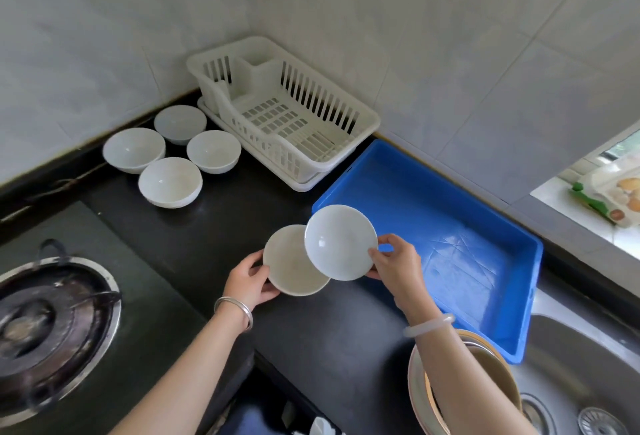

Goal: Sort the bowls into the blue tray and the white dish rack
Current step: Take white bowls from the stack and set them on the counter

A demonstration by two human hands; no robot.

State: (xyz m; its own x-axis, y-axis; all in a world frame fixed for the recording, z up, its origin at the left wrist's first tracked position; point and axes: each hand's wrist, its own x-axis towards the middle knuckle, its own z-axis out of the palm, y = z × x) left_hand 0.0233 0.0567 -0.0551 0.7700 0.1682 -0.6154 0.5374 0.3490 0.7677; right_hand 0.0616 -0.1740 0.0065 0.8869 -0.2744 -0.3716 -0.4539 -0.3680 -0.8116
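Note:
My left hand (250,281) grips a white bowl (291,266) by its left rim, above the black counter. My right hand (397,263) holds a second white bowl (337,240) tilted toward me; it overlaps the first bowl's right edge at the blue tray's near-left corner. The blue tray (464,227) lies to the right with nothing in it. The white dish rack (287,112) stands behind it in the corner, also holding nothing. Several more white bowls (169,182) sit upright in a cluster left of the rack.
A gas burner (45,327) takes up the left of the counter (214,237). A steel sink (581,365) lies at the lower right, with stacked plates (420,389) under my right forearm. A food packet (613,192) rests on the window sill.

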